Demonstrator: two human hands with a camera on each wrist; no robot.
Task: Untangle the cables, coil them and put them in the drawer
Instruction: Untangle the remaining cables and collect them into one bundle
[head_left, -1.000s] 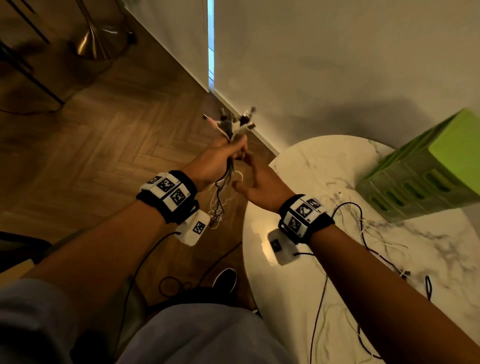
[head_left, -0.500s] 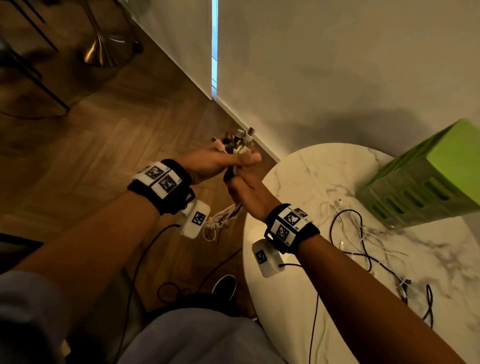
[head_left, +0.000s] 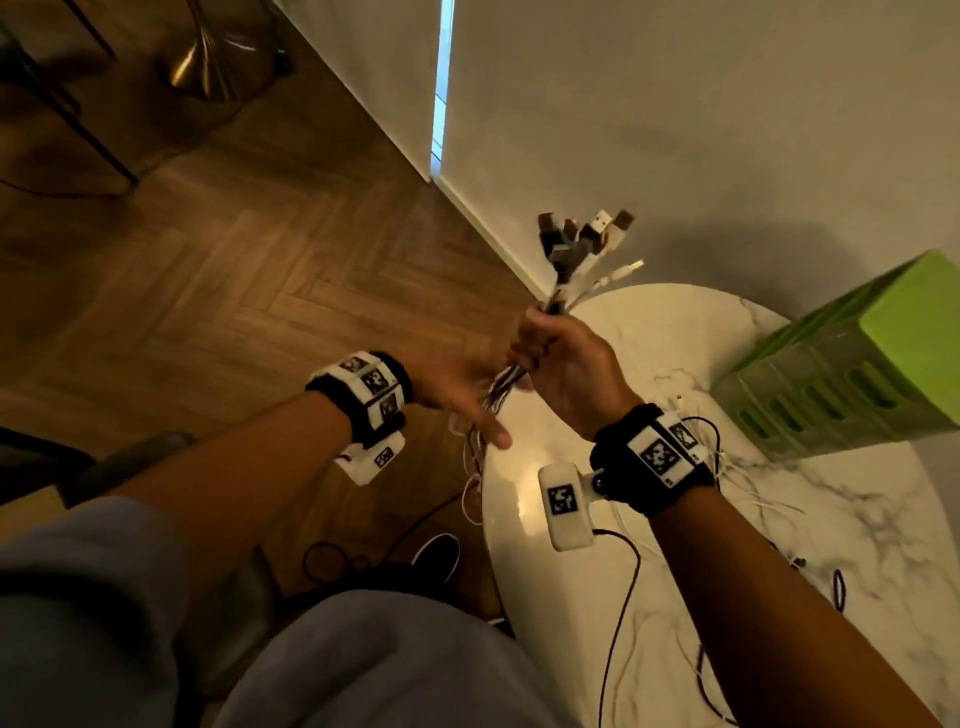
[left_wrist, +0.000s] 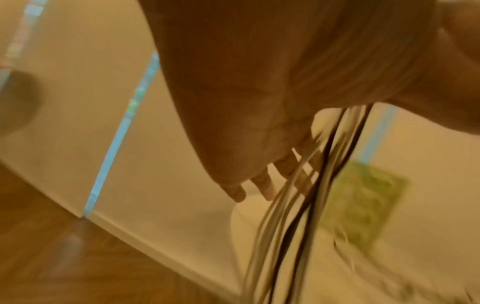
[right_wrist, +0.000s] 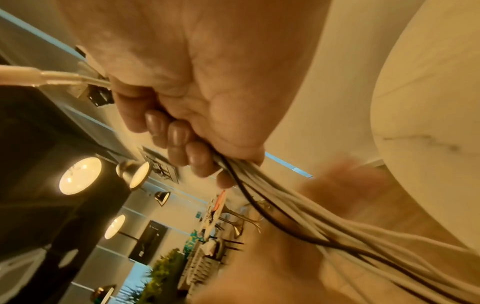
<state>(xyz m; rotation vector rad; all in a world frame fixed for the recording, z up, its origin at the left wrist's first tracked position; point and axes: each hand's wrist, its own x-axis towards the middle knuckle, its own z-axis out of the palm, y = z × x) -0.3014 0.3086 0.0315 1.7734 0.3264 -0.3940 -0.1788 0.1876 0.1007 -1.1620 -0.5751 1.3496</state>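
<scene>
A bundle of white and black cables (head_left: 581, 244) stands upright, its USB plugs fanned out at the top. My right hand (head_left: 545, 343) grips the bundle in a fist just below the plugs; in the right wrist view the fingers (right_wrist: 179, 135) curl round the cables (right_wrist: 306, 207). My left hand (head_left: 467, 402) is lower and to the left, its fingers straight, against the hanging strands. In the left wrist view, which is blurred, the cables (left_wrist: 285, 207) run past its straight fingers (left_wrist: 263, 186). The green drawer unit (head_left: 857, 364) stands at the table's far right.
The round white marble table (head_left: 561, 597) is below my right arm, with loose white and black cables (head_left: 737, 467) spread on it. A wall runs behind it. On the wooden floor to the left lie a black cable loop (head_left: 332, 561) and a shoe (head_left: 436, 556).
The bundle has passed from my left hand to my right, which now holds it higher and further right. My left hand let go, dropped and straightened its fingers.
</scene>
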